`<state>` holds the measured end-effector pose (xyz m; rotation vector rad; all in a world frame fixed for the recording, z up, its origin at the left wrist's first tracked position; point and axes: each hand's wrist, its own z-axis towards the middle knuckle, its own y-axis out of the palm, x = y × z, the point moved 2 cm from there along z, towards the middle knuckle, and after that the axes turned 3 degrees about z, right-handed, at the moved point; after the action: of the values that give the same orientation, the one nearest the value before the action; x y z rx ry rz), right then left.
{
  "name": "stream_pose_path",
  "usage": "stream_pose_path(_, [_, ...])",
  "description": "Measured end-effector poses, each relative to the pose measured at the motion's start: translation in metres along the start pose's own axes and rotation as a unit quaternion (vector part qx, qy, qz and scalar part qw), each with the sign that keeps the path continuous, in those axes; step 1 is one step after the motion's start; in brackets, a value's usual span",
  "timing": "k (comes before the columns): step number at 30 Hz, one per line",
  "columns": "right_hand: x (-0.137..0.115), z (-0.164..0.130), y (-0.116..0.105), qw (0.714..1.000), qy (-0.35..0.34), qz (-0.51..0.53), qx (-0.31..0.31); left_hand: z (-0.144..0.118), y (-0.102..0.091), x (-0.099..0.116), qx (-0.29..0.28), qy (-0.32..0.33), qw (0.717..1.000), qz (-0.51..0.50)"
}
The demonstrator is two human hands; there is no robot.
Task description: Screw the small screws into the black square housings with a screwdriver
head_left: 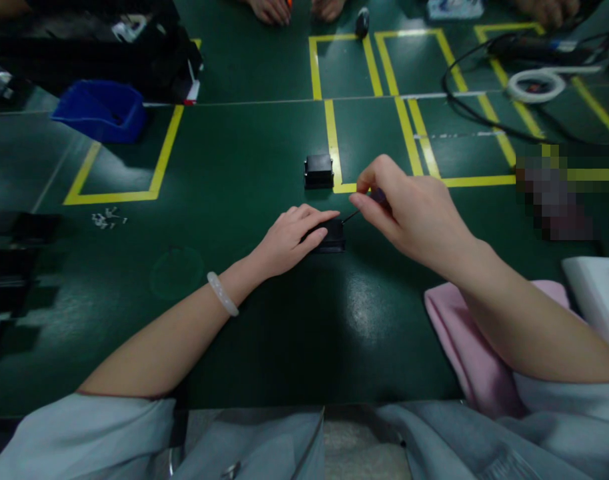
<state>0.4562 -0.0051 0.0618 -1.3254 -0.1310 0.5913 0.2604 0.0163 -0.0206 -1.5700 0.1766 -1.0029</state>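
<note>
My left hand (pixel 290 239) lies flat over a small black block (pixel 332 237) on the green table, pressing it down with the fingers. My right hand (pixel 409 210) is pinched on a thin dark tool (pixel 351 216) whose tip points at the block's upper right corner. A second black block (pixel 318 171) stands alone a little farther away, beside a yellow tape line (pixel 333 143). A white bangle is on my left wrist.
A blue bin (pixel 100 110) sits at the far left inside a yellow outline. Small white parts (pixel 107 219) lie scattered at left. Black cables and a white ring (pixel 534 83) are at the far right. A pink cloth (pixel 459 340) lies under my right arm. Other people's hands (pixel 272 10) rest at the far edge.
</note>
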Motion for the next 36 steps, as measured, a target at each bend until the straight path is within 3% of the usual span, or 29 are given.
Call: stream_pose_path(36, [-0.0009,0.0,-0.0001,1.0,-0.005,0.009,0.0,0.0005,0.0005,-0.0012,0.005,0.003,1.0,-0.001])
